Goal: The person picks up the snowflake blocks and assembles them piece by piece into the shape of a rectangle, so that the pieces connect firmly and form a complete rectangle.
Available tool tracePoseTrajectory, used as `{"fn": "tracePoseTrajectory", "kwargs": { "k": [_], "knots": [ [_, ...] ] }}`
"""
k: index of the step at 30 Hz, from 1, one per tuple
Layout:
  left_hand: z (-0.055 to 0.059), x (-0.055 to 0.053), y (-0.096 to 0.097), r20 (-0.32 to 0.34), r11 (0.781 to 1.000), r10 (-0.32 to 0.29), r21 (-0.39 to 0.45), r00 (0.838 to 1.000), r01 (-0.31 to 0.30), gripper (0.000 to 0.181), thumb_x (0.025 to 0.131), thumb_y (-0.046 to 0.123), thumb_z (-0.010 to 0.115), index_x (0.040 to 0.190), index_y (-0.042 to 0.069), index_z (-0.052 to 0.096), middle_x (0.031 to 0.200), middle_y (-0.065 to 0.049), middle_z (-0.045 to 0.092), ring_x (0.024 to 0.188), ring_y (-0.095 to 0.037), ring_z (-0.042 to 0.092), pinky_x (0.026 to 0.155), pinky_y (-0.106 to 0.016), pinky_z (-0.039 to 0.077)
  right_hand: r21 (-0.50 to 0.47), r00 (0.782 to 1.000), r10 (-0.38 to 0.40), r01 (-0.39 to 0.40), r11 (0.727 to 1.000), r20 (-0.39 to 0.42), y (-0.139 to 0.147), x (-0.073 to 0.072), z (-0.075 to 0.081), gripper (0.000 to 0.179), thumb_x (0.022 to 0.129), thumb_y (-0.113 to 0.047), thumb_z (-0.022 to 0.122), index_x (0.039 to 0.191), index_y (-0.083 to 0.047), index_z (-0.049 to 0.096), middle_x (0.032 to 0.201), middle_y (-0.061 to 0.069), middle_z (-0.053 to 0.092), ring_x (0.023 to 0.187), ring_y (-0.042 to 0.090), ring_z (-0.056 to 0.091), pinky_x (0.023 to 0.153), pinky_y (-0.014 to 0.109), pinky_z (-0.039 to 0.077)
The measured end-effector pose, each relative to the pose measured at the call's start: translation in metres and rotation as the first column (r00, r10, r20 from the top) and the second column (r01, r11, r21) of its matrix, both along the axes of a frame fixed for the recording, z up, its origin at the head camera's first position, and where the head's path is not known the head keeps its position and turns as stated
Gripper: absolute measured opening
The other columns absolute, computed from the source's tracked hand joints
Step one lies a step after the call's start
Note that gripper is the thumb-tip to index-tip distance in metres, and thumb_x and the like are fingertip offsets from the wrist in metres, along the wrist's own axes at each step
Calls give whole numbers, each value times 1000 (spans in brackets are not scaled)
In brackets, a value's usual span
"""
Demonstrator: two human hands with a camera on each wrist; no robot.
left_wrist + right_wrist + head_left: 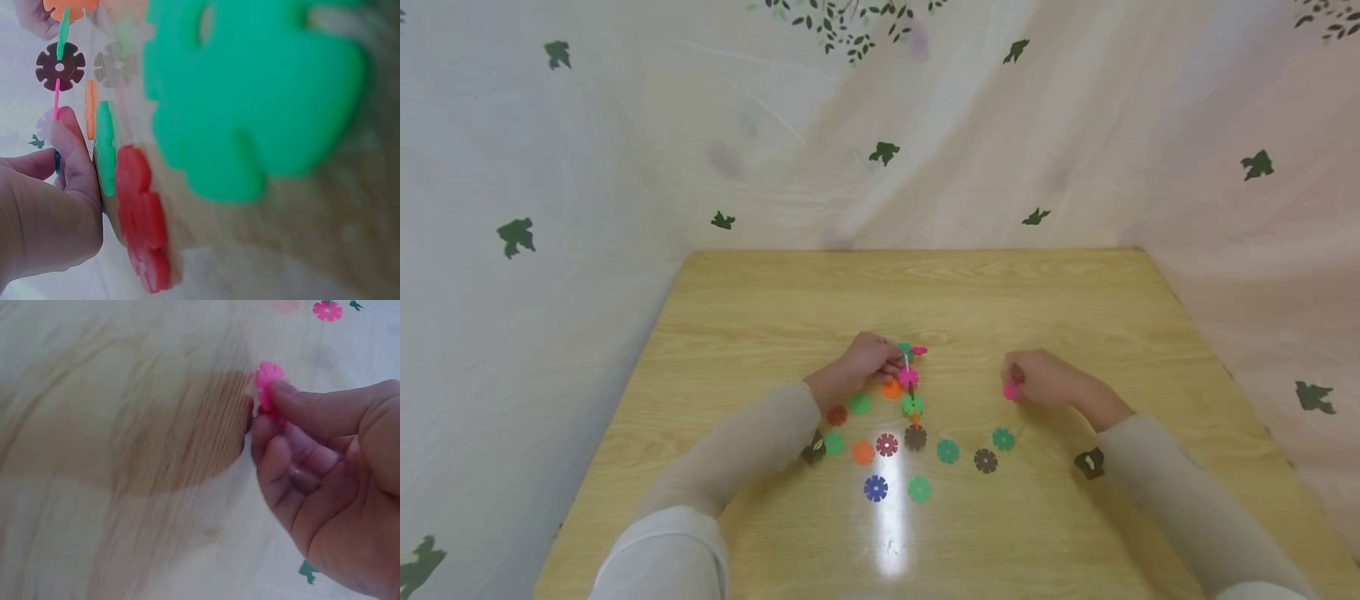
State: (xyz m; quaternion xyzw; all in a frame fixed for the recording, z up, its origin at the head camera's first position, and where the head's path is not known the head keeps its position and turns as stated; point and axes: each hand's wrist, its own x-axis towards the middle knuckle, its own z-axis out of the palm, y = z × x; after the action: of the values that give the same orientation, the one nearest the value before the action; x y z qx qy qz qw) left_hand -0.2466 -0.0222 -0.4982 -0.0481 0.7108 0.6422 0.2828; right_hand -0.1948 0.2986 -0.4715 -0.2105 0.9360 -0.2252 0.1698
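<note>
My left hand point(867, 358) pinches a green notched plastic disc point(57, 161) at the far end of a chain of interlocking flower-shaped discs. The chain runs toward me through a white disc point(44, 125), a pink disc point(908, 378), a dark brown disc point(60, 67), a green disc point(913, 406) and an orange one. At its far end a red-pink disc point(920, 351) sticks out to the right. To the right, my right hand point(1047, 379) holds a loose pink disc point(269, 378) between thumb and fingertips, apart from the chain.
Several loose discs lie flat on the wooden table point(760, 283) nearer me, among them a blue disc point(876, 488), a red disc point(887, 445) and a brown disc point(986, 461). A patterned cloth point(805, 183) hangs along the back and both sides.
</note>
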Motion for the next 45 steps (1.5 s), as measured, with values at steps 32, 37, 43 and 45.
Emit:
{"fn": "tracePoseTrajectory", "kwargs": {
  "k": [32, 37, 43, 45],
  "knots": [
    [-2, 2, 0, -6, 1000, -9, 0, 1000, 9, 18, 97, 5, 63, 103, -10, 71, 72, -8, 68, 52, -8, 61, 47, -18, 56, -479, 914, -227, 374, 794, 337, -91, -54, -24, 19, 97, 2, 62, 115, 7, 64, 95, 14, 68, 74, 16, 65, 66, 24, 60],
    [0, 2, 0, 0, 1000, -14, 1, 1000, 14, 19, 98, 5, 62, 104, -11, 70, 72, -8, 68, 51, -9, 61, 46, -18, 56, -471, 907, -234, 386, 793, 350, -93, -57, -27, 18, 98, 1, 62, 115, 5, 64, 94, 14, 67, 75, 17, 65, 67, 24, 60],
    [1, 2, 0, 2, 1000, -6, -14, 1000, 6, 21, 97, 4, 63, 110, -11, 69, 74, -10, 70, 52, -9, 62, 45, -18, 55, -467, 918, -233, 368, 804, 321, -95, -59, -27, 18, 97, 3, 61, 114, 6, 65, 93, 14, 67, 73, 17, 64, 64, 23, 58],
    [0, 1, 0, -2, 1000, 8, -20, 1000, -8, 20, 96, 3, 63, 109, -10, 69, 75, -11, 71, 51, -9, 62, 44, -18, 54, -476, 922, -232, 362, 802, 310, -96, -60, -27, 17, 96, 4, 60, 112, 7, 66, 92, 14, 67, 72, 17, 64, 64, 22, 58]
  ]
}}
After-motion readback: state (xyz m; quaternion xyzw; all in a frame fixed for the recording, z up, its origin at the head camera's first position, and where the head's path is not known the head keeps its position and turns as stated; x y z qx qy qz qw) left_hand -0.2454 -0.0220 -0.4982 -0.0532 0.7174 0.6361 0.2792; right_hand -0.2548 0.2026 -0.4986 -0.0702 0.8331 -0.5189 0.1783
